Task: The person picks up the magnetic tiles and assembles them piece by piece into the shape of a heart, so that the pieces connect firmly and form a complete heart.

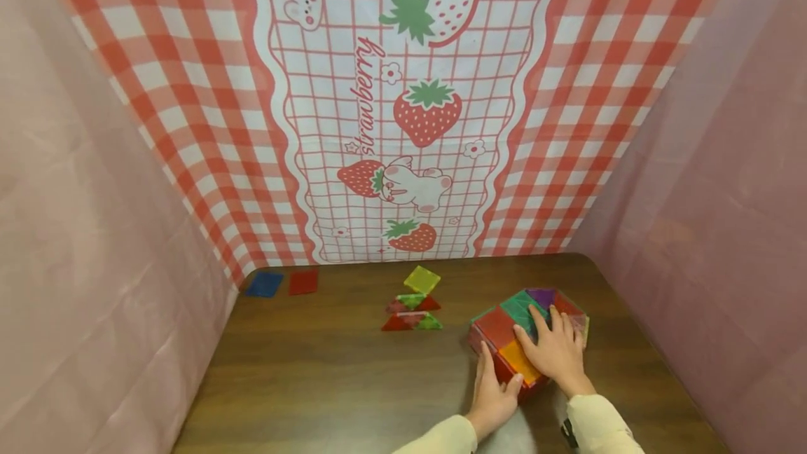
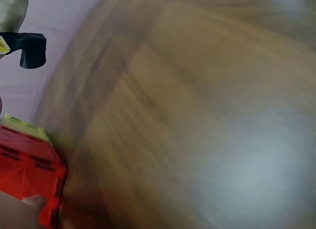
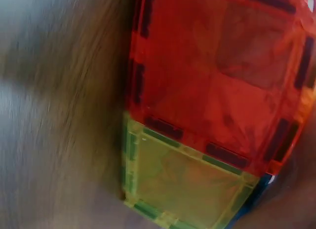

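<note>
A box-like structure of translucent magnetic tiles [image 1: 497, 326] sits on the right of the table, its top red, green, orange and purple. My right hand [image 1: 557, 350] lies over the top with its fingers spread. At the near left corner is my left hand [image 1: 494, 401], its straight fingers along the left side and its thumb against the near wall. In the left wrist view, that thumb touches a red tile [image 2: 29, 177]. The right wrist view shows a red square tile [image 3: 212, 76] joined to a yellow tile [image 3: 187, 182] on the structure's side.
Flat blue [image 1: 264, 284] and red [image 1: 303, 282] tiles lie at the table's far left. Near the back middle are a yellow tile [image 1: 422, 279] and two rows of red and green triangular tiles [image 1: 412, 321]. A checked strawberry cloth [image 1: 429, 181] hangs behind the wooden table [image 1: 315, 377].
</note>
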The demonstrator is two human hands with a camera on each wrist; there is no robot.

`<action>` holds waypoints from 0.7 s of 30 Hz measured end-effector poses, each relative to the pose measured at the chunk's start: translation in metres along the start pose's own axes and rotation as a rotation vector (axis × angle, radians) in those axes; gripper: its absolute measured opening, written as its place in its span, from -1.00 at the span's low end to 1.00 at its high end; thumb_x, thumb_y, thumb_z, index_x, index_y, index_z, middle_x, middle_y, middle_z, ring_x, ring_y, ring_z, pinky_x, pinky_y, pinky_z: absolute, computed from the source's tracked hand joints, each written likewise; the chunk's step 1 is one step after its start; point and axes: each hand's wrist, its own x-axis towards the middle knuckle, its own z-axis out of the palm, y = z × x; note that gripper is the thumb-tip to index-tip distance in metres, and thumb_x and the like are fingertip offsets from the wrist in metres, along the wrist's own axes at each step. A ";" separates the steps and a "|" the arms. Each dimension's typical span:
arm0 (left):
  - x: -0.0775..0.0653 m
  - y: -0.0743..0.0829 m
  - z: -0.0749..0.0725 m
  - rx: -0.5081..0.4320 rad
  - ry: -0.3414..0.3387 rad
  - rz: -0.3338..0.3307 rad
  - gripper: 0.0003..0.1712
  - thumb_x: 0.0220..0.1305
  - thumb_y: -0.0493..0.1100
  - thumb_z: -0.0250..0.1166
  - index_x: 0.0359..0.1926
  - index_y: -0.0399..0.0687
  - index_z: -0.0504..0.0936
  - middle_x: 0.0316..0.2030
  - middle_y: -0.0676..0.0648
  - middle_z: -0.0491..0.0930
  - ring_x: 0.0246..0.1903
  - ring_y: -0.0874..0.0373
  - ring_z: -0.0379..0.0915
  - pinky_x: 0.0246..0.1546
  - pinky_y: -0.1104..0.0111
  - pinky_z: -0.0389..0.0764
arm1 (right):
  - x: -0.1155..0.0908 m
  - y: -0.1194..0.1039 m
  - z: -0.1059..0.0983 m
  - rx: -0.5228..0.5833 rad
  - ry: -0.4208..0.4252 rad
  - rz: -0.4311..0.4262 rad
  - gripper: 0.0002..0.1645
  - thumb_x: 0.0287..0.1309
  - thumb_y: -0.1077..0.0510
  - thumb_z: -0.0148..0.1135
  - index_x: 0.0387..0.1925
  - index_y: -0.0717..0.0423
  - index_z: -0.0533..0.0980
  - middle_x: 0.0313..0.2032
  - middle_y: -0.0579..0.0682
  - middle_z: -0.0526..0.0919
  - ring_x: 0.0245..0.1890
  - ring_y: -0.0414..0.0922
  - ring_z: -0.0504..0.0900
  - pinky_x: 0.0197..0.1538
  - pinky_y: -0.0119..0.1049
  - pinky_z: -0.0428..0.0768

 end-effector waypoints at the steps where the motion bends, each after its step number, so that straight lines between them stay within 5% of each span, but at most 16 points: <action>1: 0.005 0.001 0.003 0.021 -0.001 0.005 0.04 0.34 -0.09 0.36 0.58 -0.35 -0.08 0.48 -0.52 0.03 0.44 -0.43 0.08 0.16 0.13 0.61 | 0.003 0.002 0.001 -0.003 -0.005 0.008 -0.11 0.41 -0.39 -0.04 0.49 0.11 0.25 0.45 0.51 0.09 0.44 0.51 0.01 0.35 0.55 -0.14; 7: 0.032 0.017 0.002 0.260 -0.029 0.031 -0.01 0.29 -0.05 0.38 0.50 -0.48 0.10 0.39 -0.44 0.31 0.36 -0.30 0.33 0.38 0.06 0.40 | 0.019 0.021 0.004 0.006 -0.018 0.046 -0.10 0.44 -0.41 -0.13 0.51 0.11 0.19 0.45 0.55 0.03 0.44 0.53 -0.03 0.38 0.54 -0.24; 13: 0.038 0.023 -0.020 0.397 -0.154 0.054 -0.12 0.37 0.00 0.30 0.50 -0.39 0.18 0.35 -0.33 0.42 0.28 -0.15 0.45 0.31 0.19 0.48 | 0.026 0.030 0.004 -0.010 -0.052 0.056 -0.06 0.44 -0.44 -0.22 0.53 0.10 0.14 0.46 0.55 -0.01 0.45 0.52 -0.05 0.39 0.54 -0.25; 16: 0.039 0.015 -0.038 0.426 -0.150 0.181 -0.29 0.42 -0.08 0.25 0.44 -0.36 0.30 0.26 -0.29 0.49 0.09 0.01 0.58 0.15 0.31 0.57 | 0.026 0.029 -0.001 -0.041 -0.061 0.052 -0.07 0.44 -0.43 -0.22 0.53 0.11 0.14 0.45 0.56 0.01 0.43 0.52 -0.02 0.39 0.54 -0.21; 21: 0.054 0.009 -0.089 0.441 0.017 0.431 -0.64 0.40 -0.28 0.19 0.17 -0.29 0.56 -0.14 -0.13 0.56 -0.25 0.25 0.56 -0.15 0.48 0.59 | 0.027 0.021 -0.014 -0.116 -0.064 0.025 -0.14 0.46 -0.31 -0.11 0.47 0.25 0.21 0.34 0.65 0.16 0.31 0.58 0.17 0.33 0.53 0.08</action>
